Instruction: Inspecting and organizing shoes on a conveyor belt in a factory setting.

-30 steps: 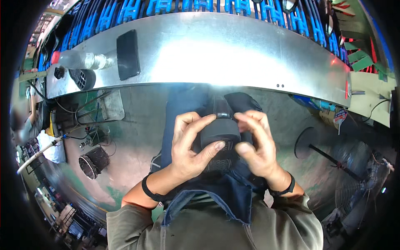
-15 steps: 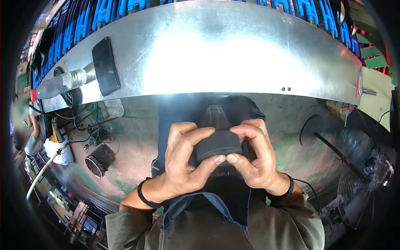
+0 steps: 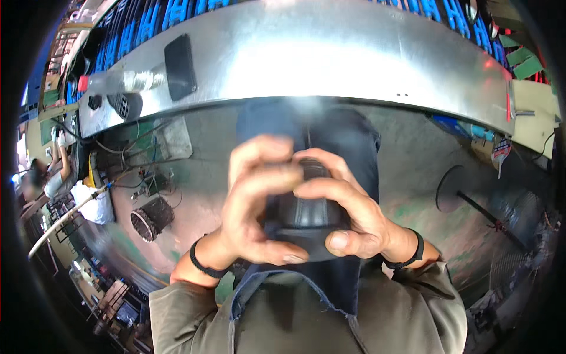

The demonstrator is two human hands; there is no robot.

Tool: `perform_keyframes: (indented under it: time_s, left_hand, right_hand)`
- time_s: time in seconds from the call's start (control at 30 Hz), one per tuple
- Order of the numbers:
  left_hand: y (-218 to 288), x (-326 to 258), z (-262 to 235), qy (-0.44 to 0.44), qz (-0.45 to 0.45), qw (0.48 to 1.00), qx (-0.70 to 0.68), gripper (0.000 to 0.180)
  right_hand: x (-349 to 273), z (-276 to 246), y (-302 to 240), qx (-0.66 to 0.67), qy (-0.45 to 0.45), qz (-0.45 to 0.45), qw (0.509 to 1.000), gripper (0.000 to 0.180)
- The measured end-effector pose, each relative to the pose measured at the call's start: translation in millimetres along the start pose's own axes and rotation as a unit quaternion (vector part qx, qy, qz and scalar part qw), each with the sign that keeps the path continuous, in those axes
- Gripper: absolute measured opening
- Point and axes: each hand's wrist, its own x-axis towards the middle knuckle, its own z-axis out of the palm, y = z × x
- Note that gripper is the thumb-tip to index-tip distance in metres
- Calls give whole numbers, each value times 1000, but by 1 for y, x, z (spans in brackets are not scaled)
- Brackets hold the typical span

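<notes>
Between my hands, in front of my body, is what looks like a black leather shoe [image 3: 309, 213], with stitched panels on its rounded end and a dark grey sole edge [image 3: 318, 251] nearest me. My left hand [image 3: 250, 206] curls around its left side, thumb along the lower edge; its fingers are smeared by motion. On the right, my right hand [image 3: 354, 203] grips it, index finger bent over the top and thumb at the sole edge. The far part of the shoe is partly hidden by my fingers.
A shiny metal table [image 3: 265, 71] spans ahead, holding a black phone [image 3: 180, 66] and a clear bottle [image 3: 121, 81] with a red cap. Blue racks [image 3: 177, 12] stand behind. A dirty bucket [image 3: 152, 219] and white bag [image 3: 93, 202] are left; a fan [image 3: 510, 268] is right. Another person [image 3: 59, 171] is far left.
The shoe has tilted, showing its stitched upper more than its sole edge. My left fingers have shifted upward and my right fingers have wrapped farther over the top. The view has also shifted.
</notes>
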Motion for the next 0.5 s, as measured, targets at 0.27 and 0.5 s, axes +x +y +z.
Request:
perform_keyframes:
  time_s: [0.27, 0.5]
  left_hand:
    - [22, -27, 26, -76, -77, 994, -28, 45]
    - [4, -105, 21, -116, -97, 988, 21, 139]
  right_hand:
    - [-33, 41, 5, -101, 110, -111, 982, 40]
    - [-59, 53, 1, -51, 142, -92, 984, 75]
